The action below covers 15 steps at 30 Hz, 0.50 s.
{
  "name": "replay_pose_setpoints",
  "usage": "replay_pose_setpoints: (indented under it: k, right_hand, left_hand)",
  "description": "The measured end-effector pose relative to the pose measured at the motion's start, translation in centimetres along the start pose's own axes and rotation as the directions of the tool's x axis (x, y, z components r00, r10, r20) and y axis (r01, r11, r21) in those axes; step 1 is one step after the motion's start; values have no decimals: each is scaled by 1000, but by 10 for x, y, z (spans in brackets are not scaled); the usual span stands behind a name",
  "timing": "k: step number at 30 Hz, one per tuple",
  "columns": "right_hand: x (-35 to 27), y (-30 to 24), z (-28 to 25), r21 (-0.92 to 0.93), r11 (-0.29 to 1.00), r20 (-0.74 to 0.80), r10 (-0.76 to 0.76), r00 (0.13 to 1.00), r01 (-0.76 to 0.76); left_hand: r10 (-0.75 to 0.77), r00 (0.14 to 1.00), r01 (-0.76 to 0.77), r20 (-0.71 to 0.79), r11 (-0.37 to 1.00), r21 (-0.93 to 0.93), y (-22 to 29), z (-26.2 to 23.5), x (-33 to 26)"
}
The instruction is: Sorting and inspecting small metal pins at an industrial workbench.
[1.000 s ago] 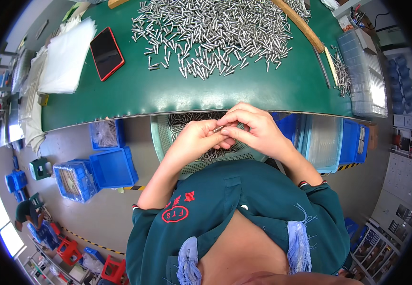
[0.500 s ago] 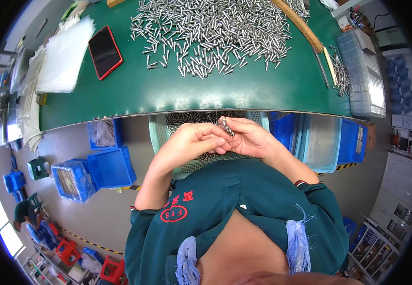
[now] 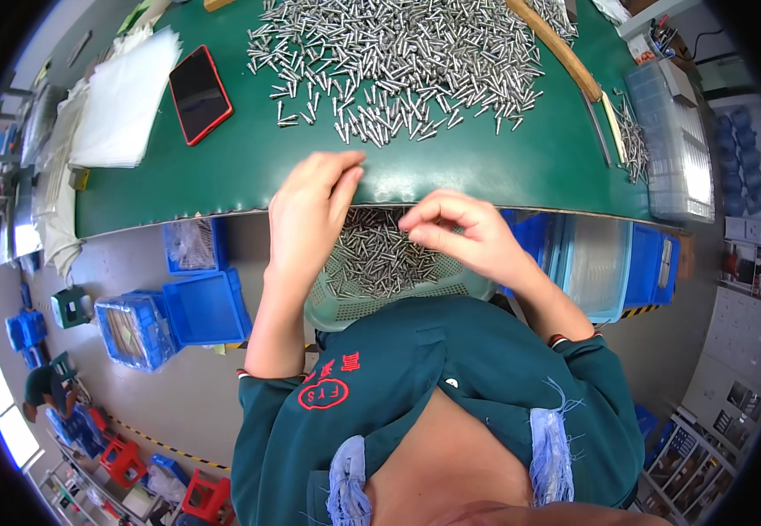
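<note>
A large heap of small silver screw-like metal pins is spread over the green tabletop. My left hand reaches over the table's near edge, just short of the heap. Its fingers stretch forward with the thumb apart, and nothing shows in them. Below the edge, a pale green mesh basket holds many similar, darker-looking pins. Over the basket's right side hovers my right hand, its fingers bent and the thumb slightly apart from them; I see no pin there.
A red-edged phone and white sheets lie on the table's left. A wooden strip borders the heap's right side, near clear plastic boxes. Blue bins stand below on both sides. Another person is far left.
My hands were together over the basket with small metal pins at the fingertips. They have separated: the left moved forward over the table, the right stayed over the basket. Those pins no longer show.
</note>
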State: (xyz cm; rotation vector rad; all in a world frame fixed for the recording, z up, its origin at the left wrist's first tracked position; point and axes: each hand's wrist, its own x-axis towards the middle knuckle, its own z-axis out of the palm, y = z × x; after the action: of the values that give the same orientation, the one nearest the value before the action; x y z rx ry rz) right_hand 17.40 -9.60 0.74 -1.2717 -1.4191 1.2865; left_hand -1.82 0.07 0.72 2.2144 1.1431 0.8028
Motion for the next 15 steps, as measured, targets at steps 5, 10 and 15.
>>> replay_pose_setpoints:
  k: [5, 10, 15]
  right_hand:
    - [42, 10, -9, -774, 619, -166, -403, 900, 135]
    - [55, 16, -9, -829, 552, -177, -415, 892, 93]
    - [56, 13, -12, -838, 523, -139, -479, 867, 154]
  left_hand:
    - [165, 986, -150, -19, 933, 327, -1, 17, 26]
    - [232, 972, -226, 42, 867, 444, -9, 21, 34]
    - [284, 957, -279, 50, 867, 414, -12, 17, 35]
